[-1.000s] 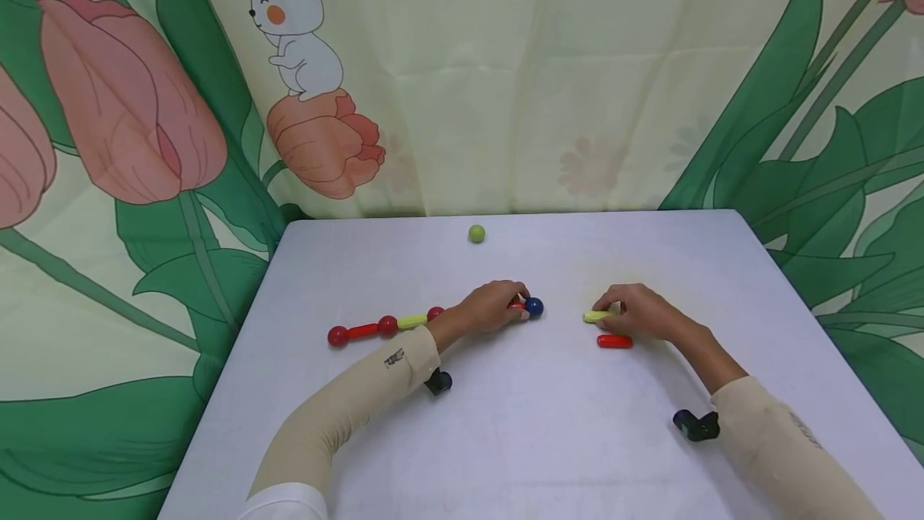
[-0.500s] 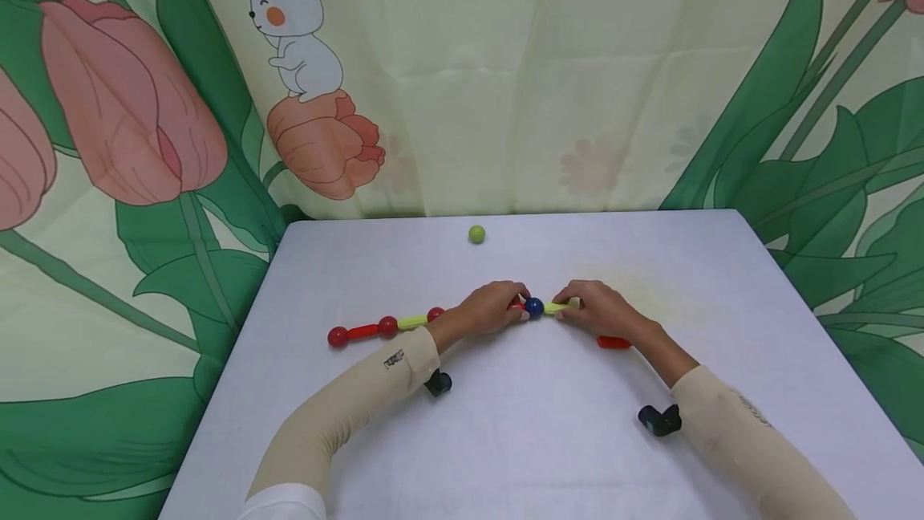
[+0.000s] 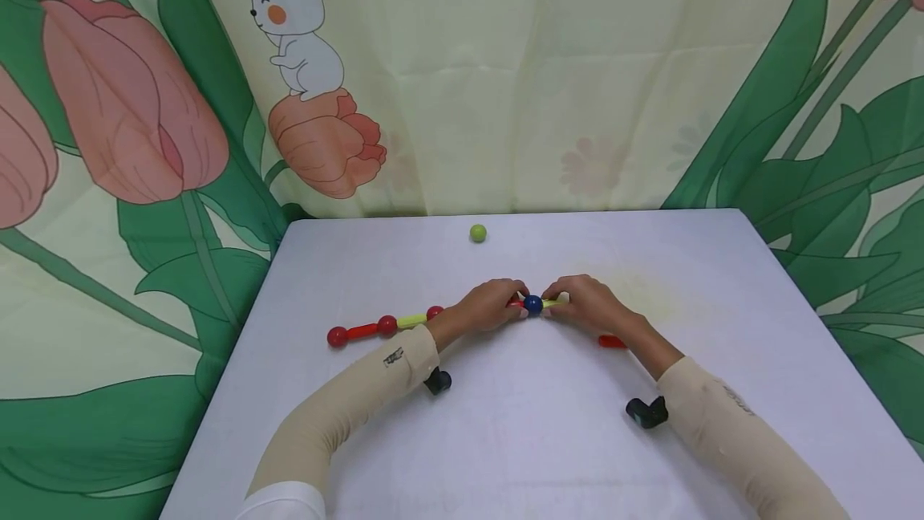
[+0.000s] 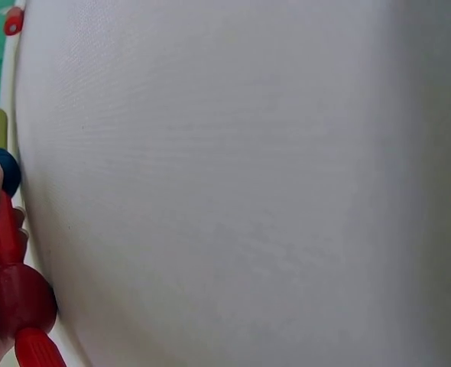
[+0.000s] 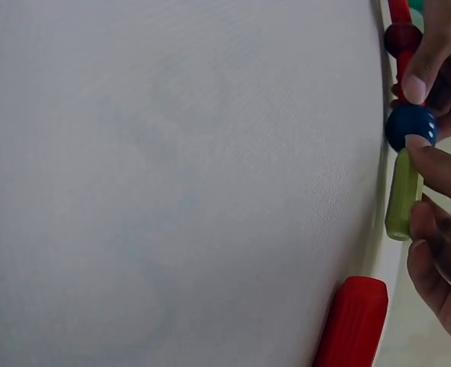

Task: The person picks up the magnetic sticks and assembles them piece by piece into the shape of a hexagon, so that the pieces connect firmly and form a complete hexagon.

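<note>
Head view: the right hand (image 3: 588, 305) pinches a yellow-green stick (image 5: 403, 195) between thumb and fingers, its end against a blue ball (image 5: 409, 126). On the ball's other side, the left hand (image 3: 491, 305) grips a short red stick (image 4: 4, 233) joined to a dark red ball (image 4: 19, 300). Beyond the left wrist, the row runs on over the white table (image 3: 505, 424), ending at another red ball (image 3: 337, 336). A loose red stick (image 5: 354, 325) lies near the right hand, partly hidden by that arm in the forward view. Farther off, a green ball (image 3: 478, 233) sits near the table's back edge, before a cloth backdrop (image 3: 462, 103) printed with tulips and a rabbit.
</note>
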Tool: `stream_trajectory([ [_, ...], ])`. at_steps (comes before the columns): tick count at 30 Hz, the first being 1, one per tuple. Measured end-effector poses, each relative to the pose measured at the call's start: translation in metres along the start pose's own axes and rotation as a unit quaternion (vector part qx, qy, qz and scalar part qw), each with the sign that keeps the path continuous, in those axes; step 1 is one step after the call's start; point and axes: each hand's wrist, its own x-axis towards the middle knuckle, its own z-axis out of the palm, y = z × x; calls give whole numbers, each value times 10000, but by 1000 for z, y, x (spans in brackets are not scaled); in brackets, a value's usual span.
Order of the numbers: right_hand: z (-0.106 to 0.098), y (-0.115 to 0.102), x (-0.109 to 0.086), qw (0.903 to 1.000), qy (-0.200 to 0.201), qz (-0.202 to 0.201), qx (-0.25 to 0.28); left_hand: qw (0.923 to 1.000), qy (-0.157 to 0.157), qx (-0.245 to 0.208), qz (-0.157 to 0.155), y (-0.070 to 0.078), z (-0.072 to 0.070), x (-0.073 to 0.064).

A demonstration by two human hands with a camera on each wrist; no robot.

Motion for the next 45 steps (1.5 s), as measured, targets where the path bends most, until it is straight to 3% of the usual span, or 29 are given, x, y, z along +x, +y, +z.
stream_trajectory([
  [22, 3, -2, 5, 9999, 44, 163, 30, 9999, -12, -36, -100, -1, 0, -1],
  [28, 2, 0, 5, 9998, 105, 175, 17, 9996, 232, 172, -34, -3, -4, -7],
  [31, 2, 0, 4, 9995, 78, 297, 106, 9991, 373, 188, -110, -8, -11, -18],
  [34, 2, 3, 3, 9990, 84, 373, 246, 9985, 438, -80, -318, -17, -24, -35],
  [40, 2, 11, 0, 9978, 139, 322, 570, 9911, 669, -680, -926, -39, -51, -80],
  [45, 1, 17, -3, 9974, 119, 229, 666, 9813, 1131, -1062, -1138, -62, -65, -117],
])
